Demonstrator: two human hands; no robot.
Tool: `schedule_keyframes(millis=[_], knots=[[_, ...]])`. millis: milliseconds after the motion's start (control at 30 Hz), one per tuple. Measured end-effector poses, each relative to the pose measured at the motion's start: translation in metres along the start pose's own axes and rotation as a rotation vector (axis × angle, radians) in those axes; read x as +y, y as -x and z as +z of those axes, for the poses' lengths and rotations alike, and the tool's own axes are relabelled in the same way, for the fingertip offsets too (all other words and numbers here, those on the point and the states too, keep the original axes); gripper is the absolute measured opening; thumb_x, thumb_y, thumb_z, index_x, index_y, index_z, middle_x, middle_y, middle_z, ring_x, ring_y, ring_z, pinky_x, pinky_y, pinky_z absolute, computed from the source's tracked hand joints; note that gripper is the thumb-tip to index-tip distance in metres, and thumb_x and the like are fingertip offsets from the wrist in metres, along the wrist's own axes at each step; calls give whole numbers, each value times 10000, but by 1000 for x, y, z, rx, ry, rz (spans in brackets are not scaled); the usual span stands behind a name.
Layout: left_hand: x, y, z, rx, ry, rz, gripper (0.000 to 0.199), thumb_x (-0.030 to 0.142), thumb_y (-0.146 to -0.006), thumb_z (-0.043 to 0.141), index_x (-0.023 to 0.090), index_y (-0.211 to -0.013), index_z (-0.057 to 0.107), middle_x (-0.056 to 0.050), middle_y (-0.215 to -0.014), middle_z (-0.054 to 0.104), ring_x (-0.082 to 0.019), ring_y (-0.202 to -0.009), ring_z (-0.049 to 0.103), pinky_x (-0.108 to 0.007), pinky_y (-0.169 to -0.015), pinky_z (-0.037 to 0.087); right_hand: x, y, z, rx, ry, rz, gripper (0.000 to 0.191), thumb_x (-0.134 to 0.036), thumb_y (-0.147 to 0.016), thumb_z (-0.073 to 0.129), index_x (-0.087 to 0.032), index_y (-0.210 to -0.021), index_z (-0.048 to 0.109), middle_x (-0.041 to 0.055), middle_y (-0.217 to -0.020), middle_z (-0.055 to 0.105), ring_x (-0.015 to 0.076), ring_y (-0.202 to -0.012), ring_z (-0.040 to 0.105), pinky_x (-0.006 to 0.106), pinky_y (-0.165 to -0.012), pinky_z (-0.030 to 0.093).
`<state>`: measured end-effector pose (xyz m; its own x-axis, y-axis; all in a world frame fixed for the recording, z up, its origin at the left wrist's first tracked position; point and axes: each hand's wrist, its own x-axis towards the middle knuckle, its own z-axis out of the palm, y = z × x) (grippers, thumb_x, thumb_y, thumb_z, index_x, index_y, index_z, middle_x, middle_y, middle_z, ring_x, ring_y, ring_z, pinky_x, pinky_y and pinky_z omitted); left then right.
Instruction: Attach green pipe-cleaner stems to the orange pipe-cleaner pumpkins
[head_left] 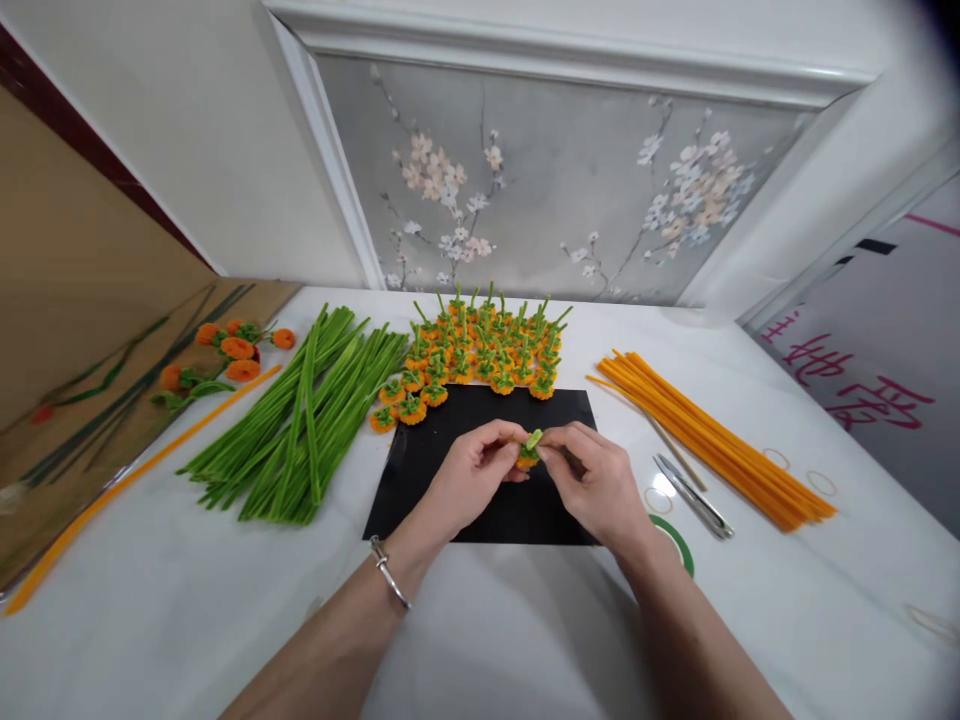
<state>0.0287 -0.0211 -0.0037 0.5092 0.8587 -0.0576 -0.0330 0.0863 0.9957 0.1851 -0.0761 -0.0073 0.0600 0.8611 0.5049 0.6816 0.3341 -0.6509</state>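
Between my two hands, above the black mat (pixel 420 500), is a small orange and green fuzzy flower (pixel 528 457). My left hand (pixel 476 470) pinches its left side with thumb and fingers. The thumb and fingertips of my right hand (pixel 592 475) close on the green part at its right. A short green piece sticks up from the flower's top. Behind the mat stand rows of similar orange flowers (pixel 502 355) with green stems pointing upward.
Green fuzzy stems (pixel 300 430) lie at the left, beside a long orange strip (pixel 142 485) and finished orange blooms (pixel 237 348). At the right are orange stems (pixel 712 440), metal tweezers (pixel 694 497) and a green tape roll (pixel 679 545). A framed panel (pixel 570 190) stands behind.
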Motion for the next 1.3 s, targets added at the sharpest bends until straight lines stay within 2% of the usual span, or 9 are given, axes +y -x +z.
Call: schedule_keyframes(millis=[200,333,467,567,700,867,1100,1200,1300], knots=[[-5,-1,0,-1,-29,22,116,258,-829,587,157,-855,638,-5,-855,622,-116,-735,640,-283,-746,588,-1,1,-2,-60,-2,-5,138,-162,-891,505,-205,-862,632,27,-818,661,137,-683,610,240,-588,482],[-6,0,-1,15,-64,43,126,237,-818,592,145,-871,659,-25,-843,661,-140,-743,660,-309,-770,587,-1,1,-3,-87,-3,0,131,-166,-883,523,-201,-896,649,34,-846,677,147,-731,641,244,-633,503],[-6,1,-1,24,-135,82,152,225,-812,589,132,-889,682,-56,-858,688,-169,-778,669,-325,-776,583,0,2,-3,-64,40,8,103,-197,-869,568,-205,-876,671,33,-874,704,160,-777,667,260,-703,513],[-7,2,-1,28,-189,108,183,231,-826,574,132,-920,695,-75,-902,689,-188,-815,674,-341,-788,580,1,3,-1,-31,92,22,125,-193,-872,561,-209,-842,681,24,-825,702,157,-736,663,252,-654,498],[-7,3,0,16,-178,84,205,269,-846,566,141,-926,705,-65,-892,674,-188,-809,672,-350,-794,583,3,2,1,-29,112,24,167,-170,-869,535,-202,-768,665,15,-726,657,145,-666,631,242,-590,465],[-5,0,-1,-2,-115,-3,203,320,-811,635,139,-871,706,-50,-846,665,-169,-777,655,-344,-775,595,4,2,4,-69,86,22,176,-160,-877,523,-200,-762,651,15,-730,648,139,-662,617,237,-593,457],[-5,0,-5,13,-81,-24,167,292,-739,695,130,-775,716,-84,-1078,605,-128,-732,643,-268,-638,605,5,4,4,-99,61,-13,184,-171,-901,503,-205,-794,650,21,-761,656,137,-676,618,237,-628,473],[-5,0,-4,3,-101,17,125,255,-741,680,132,-748,700,-75,-1018,609,-128,-716,639,-273,-643,599,3,4,4,-100,53,6,179,-179,-904,509,-205,-792,646,17,-759,648,137,-678,616,238,-624,468],[-4,0,-3,19,-155,116,108,230,-776,639,139,-742,684,-68,-973,606,-123,-690,628,-280,-647,589,0,3,4,-103,35,33,164,-180,-900,516,-204,-795,640,17,-755,639,145,-696,618,244,-628,470]])
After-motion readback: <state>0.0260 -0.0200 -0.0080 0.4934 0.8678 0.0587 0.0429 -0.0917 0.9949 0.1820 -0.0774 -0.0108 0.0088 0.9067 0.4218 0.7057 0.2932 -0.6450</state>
